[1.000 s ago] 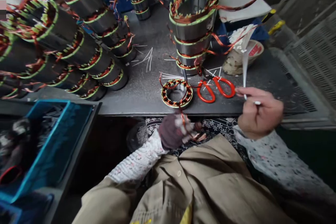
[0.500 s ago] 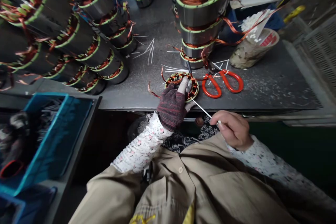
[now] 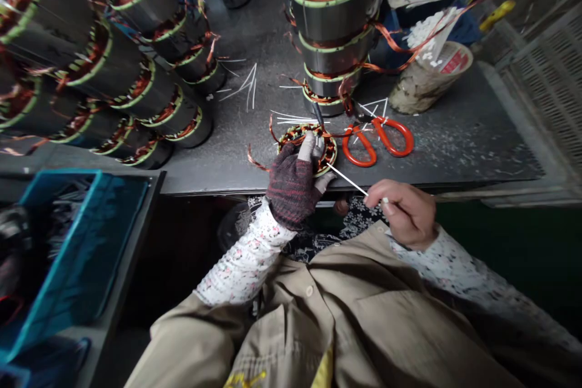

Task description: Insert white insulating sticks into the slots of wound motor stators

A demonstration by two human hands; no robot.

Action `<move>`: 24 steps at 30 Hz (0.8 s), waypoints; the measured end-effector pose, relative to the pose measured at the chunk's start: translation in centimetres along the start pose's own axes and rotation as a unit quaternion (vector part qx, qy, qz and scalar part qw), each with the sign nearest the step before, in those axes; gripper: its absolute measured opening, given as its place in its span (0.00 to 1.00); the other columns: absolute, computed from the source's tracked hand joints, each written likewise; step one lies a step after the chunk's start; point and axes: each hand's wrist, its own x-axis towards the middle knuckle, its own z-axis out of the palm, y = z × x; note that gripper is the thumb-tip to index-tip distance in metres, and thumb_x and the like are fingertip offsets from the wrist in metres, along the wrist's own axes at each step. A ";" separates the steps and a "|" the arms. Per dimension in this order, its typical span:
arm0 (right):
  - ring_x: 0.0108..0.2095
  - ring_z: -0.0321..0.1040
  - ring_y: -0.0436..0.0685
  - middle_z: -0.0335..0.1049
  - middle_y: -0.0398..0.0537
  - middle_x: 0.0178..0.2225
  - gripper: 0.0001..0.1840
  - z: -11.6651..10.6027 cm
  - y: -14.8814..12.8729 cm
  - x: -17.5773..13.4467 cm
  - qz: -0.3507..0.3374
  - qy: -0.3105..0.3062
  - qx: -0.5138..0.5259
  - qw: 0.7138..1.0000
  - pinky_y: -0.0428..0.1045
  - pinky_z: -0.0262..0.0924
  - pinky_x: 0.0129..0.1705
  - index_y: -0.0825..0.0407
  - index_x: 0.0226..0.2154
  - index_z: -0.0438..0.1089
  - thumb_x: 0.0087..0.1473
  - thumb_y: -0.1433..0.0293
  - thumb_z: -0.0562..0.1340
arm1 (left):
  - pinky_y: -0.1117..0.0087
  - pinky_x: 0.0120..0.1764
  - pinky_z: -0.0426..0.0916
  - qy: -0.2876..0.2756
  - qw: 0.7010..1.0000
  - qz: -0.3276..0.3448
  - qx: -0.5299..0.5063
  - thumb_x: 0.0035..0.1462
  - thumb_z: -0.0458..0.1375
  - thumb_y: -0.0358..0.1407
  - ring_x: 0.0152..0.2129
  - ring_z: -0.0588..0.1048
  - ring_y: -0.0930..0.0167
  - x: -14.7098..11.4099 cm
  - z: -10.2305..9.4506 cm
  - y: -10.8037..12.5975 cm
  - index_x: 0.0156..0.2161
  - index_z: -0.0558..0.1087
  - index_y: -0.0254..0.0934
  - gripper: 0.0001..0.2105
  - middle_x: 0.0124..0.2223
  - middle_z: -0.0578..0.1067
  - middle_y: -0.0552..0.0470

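Note:
A small ring-shaped motor stator (image 3: 296,132) with copper windings and a pale green rim sits at the near edge of the dark bench. My left hand (image 3: 291,185), in a dark maroon fingerless glove, grips it with the thumb at the near rim and fingers over the top. From the stator's near right side runs a taut white cord (image 3: 348,179). My right hand (image 3: 404,212), bare, pinches the cord's other end below the bench edge. Red-handled scissors (image 3: 394,136) lie just right of the stator, and loose white cords (image 3: 295,120) lie behind it.
Stacked wound stators (image 3: 334,42) rise behind, with more rows of stators (image 3: 131,82) at the left. A tape-wrapped container (image 3: 421,88) with white pieces stands at the back right. Teal bins (image 3: 95,242) are at lower left. More white cords (image 3: 250,86) are scattered on the bench.
The whole view has shifted slightly. My right hand has moved a little right and up relative to the stator, still holding the cord taut. My left hand keeps its hold.

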 end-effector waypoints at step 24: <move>0.26 0.67 0.51 0.71 0.42 0.25 0.10 4.0 0.4 5.8 0.070 -0.034 -0.018 0.997 0.48 0.63 0.30 0.49 0.25 0.69 0.58 0.69 0.62 | 0.55 0.60 0.71 0.067 0.973 -0.050 -0.214 0.66 0.61 0.34 0.47 0.81 0.67 0.5 -0.2 -0.1 0.46 0.77 0.41 0.06 0.45 0.83 0.49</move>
